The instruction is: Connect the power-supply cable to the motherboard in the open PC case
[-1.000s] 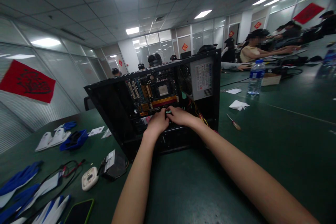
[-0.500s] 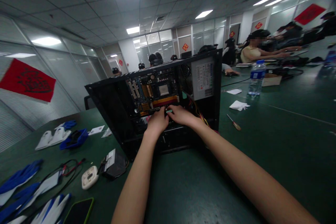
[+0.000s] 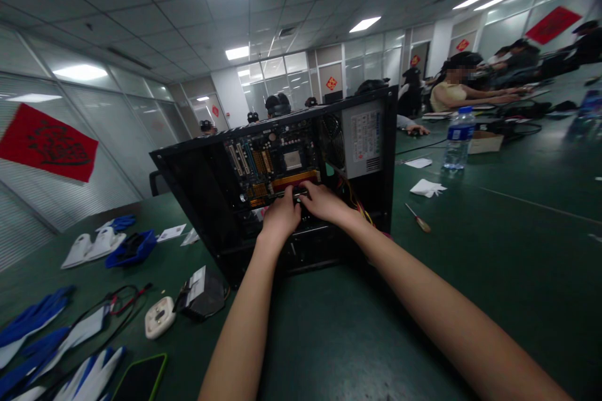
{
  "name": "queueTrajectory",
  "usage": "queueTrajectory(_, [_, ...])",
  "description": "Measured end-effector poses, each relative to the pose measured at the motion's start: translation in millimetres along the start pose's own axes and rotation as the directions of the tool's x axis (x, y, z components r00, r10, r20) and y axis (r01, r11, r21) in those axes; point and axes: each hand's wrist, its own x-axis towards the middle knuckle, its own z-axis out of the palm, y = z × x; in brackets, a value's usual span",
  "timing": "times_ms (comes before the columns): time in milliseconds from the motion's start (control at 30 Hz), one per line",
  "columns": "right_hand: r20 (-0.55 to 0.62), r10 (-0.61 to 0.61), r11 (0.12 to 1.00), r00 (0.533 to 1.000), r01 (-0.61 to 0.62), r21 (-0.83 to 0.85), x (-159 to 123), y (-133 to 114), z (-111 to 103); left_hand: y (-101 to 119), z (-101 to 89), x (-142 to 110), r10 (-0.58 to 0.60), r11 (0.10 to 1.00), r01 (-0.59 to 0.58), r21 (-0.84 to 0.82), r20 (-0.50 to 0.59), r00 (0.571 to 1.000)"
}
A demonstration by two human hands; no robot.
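Observation:
An open black computer case [image 3: 188, 194] stands on the green table, its inside facing me. Within it are a motherboard [image 3: 263, 160] with a bare square processor [image 3: 292, 160], orange and red memory slots [image 3: 301, 179], and a grey power supply [image 3: 363, 141] at upper right. My left hand [image 3: 282, 216] reaches in just below the memory slots, fingers bent together. Close beside it, my right hand [image 3: 324, 202] is also closed, fingertips at the board's lower edge. Something small and thin shows between the fingertips, mostly hidden. Coloured power cables [image 3: 360, 203] hang right of my right hand.
Left on the table lie blue-white gloves [image 3: 89, 376], a phone [image 3: 141, 379], a dark boxy part [image 3: 202, 294], a cream square object [image 3: 160, 317] and a blue tray [image 3: 132, 250]. A screwdriver [image 3: 418, 219], tissue [image 3: 427, 188] and water bottle [image 3: 458, 141] are right. People sit beyond.
Both hands have shifted slightly upward toward the memory slots. The pale green strip that showed between my thumbs is now mostly covered. Behind the case, another person's hand has moved.

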Motion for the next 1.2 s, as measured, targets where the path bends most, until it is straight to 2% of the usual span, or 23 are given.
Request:
queueTrajectory(200, [0.043, 0.008, 0.999, 0.999, -0.007, -0.032, -3, -4, -4, 1, 1.1, 0, 0.004, 0.998, -0.002, 0.066, -0.028, 1.0])
queueTrajectory(400, [0.018, 0.016, 0.999, 1.0, -0.016, -0.029, -4, -6, -6, 1, -0.6, -1, -0.055, 0.998, 0.056, 0.012, -0.032, 0.998])
queueTrajectory(567, [0.022, 0.071, 0.997, 0.997, -0.071, -0.021, -1, -7, -8, -1, 1.1, 1, -0.054, 0.999, 0.054, -0.006, -0.032, 0.998])
queueTrajectory(733, [0.04, 0.005, 0.998, 0.999, -0.008, 0.063, 0, -10, -10, -10, 7.8, 7, -0.022, 0.985, 0.022, -0.174, 0.001, 1.0])
queueTrajectory(800, [0.045, -0.012, 0.997, 0.999, 0.009, 0.083, 0, -9, -10, -13, 9.4, 8, -0.024, 0.974, 0.019, -0.225, -0.019, 1.0])
queueTrajectory(933, [0.007, -0.009, 0.995, 1.0, 0.008, 0.099, 2, -7, -7, -13, 11.3, 12, -0.071, 0.967, 0.043, -0.251, -0.102, 0.992])
queueTrajectory(1000, [0.014, 0.032, 0.981, 0.999, -0.034, 0.191, 4, -6, -6, -12, 12.7, 15, -0.108, 0.926, 0.081, -0.369, -0.052, 0.993])
queueTrajectory(1067, [0.091, 0.143, 0.898, 0.985, -0.168, 0.406, 6, -7, -5, -11, 13.5, 18, -0.13, 0.798, 0.146, -0.585, 0.07, 0.989])
queueTrajectory(1100, [0.148, 0.207, 0.798, 0.967, -0.254, 0.546, 6, -8, -6, -11, 13.2, 19, -0.12, 0.695, 0.181, -0.696, 0.135, 0.984])
queueTrajectory(1133, [0.206, 0.265, 0.651, 0.942, -0.333, 0.682, 6, -10, -6, -11, 12.0, 18, -0.094, 0.576, 0.213, -0.789, 0.195, 0.976])
queueTrajectory(1200, [0.303, 0.343, 0.294, 0.889, -0.408, 0.864, 6, -14, -7, -12, 7.2, 16, -0.009, 0.326, 0.27, -0.906, 0.283, 0.959])
